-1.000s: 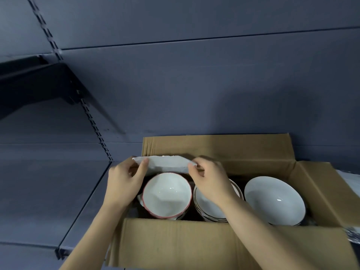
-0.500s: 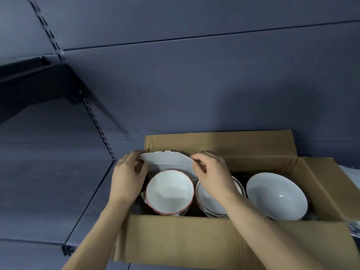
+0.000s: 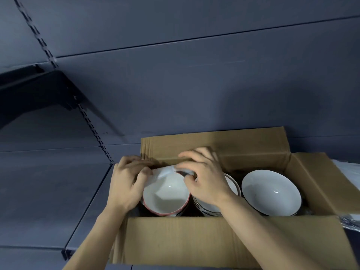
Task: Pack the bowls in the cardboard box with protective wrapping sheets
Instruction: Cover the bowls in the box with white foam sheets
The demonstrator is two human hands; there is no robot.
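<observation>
An open cardboard box (image 3: 194, 244) sits on a dark blue-grey shelf (image 3: 48, 191), its flaps folded outward. Inside stand three sets of bowls in a row. At the left is a white bowl with a red rim (image 3: 167, 197); in the middle a stack of bowls (image 3: 231, 187), mostly hidden under the right wrist; at the right a plain white bowl (image 3: 270, 191), lying apart from both hands. A white wrapping sheet (image 3: 163, 173) lies over the far edge of the red-rimmed bowl. The left hand (image 3: 128, 180) pinches the sheet's left end with curled fingers, and the right hand (image 3: 204, 178) pinches its right end. No printing or label can be read on the box or bowls. Something pale and blurred (image 3: 348, 172) shows beyond the box's right flap.
</observation>
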